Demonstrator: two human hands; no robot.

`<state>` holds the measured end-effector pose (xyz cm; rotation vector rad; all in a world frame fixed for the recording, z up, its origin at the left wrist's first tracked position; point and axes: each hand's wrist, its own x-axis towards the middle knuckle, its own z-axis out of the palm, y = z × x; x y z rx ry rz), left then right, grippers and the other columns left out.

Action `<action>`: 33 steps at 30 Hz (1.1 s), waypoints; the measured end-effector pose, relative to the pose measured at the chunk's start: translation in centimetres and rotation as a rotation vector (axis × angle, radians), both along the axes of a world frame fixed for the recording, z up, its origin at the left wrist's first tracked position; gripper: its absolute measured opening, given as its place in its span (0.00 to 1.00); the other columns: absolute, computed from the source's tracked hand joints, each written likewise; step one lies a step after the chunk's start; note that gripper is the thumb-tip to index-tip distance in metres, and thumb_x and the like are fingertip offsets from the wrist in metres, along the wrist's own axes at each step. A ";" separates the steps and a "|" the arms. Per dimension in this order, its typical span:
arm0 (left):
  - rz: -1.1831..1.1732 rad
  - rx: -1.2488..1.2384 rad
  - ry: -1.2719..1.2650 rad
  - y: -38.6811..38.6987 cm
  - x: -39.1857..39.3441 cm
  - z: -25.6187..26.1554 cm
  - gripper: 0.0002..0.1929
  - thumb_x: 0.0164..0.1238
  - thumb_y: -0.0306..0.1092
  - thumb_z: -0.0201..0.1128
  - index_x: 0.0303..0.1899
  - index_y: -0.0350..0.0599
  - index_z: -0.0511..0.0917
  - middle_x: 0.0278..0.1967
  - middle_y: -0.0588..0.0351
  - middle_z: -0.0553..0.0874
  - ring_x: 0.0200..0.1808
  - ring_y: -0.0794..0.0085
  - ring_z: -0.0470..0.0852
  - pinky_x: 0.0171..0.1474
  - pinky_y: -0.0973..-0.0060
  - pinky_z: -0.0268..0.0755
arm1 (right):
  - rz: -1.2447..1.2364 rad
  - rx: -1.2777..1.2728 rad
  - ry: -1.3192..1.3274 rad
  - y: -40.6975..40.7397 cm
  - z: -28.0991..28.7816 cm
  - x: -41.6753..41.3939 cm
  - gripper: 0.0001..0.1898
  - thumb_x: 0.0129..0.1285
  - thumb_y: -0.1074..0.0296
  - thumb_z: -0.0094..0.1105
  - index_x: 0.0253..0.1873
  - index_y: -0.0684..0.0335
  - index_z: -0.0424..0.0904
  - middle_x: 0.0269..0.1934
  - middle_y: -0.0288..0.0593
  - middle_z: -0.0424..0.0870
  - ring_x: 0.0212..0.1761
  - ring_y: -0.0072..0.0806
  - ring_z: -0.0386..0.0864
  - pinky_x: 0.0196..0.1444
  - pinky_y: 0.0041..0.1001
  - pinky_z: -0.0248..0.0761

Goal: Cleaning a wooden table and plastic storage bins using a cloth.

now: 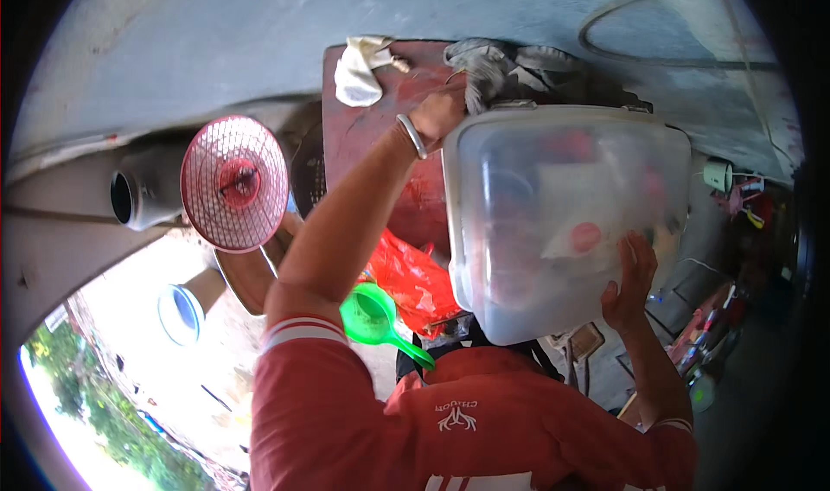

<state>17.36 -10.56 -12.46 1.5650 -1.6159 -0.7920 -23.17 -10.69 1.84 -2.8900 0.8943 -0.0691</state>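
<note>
My left hand, with a pale bracelet at its wrist, reaches over a dark red tabletop. It is at the upper left corner of a large translucent plastic storage box, beside a bundle of grey cloth. Its fingertips are hidden, so I cannot tell whether it grips the cloth. Flat against the box's right part lies my right hand, fingers extended. Blurred red and white items show through the plastic. Left of the box hang a red plastic bag and a green plastic dipper.
A cream cloth lies at the table's back left corner. Further left are a pink mesh cover, a metal pot and a blue-rimmed bucket. A grey wall stands behind. A small pale green cup and clutter are at right.
</note>
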 end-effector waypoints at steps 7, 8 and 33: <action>0.350 -0.196 1.088 5.8 -3.2 -5.9 0.20 0.70 0.30 0.50 0.61 0.36 0.72 0.60 0.48 0.77 0.61 0.59 0.74 0.66 0.70 0.63 | 0.031 0.001 -0.003 0.5 -1.0 0.4 0.30 0.70 0.52 0.37 0.68 0.70 0.62 0.66 0.60 0.63 0.68 0.54 0.60 0.69 0.48 0.51; 0.458 -0.248 1.307 7.5 -4.5 -7.0 0.19 0.76 0.32 0.47 0.64 0.36 0.69 0.62 0.54 0.76 0.61 0.68 0.73 0.67 0.70 0.63 | 0.030 -0.004 0.007 0.5 -1.1 0.6 0.31 0.70 0.52 0.37 0.68 0.71 0.62 0.66 0.60 0.63 0.68 0.54 0.60 0.69 0.48 0.50; 0.479 0.301 1.290 14.0 -11.6 -3.5 0.24 0.76 0.51 0.50 0.51 0.35 0.79 0.43 0.57 0.84 0.45 0.76 0.79 0.53 0.76 0.70 | -0.038 -0.110 -0.054 0.1 0.3 2.4 0.34 0.53 0.68 0.43 0.69 0.70 0.62 0.66 0.59 0.65 0.67 0.54 0.62 0.69 0.46 0.50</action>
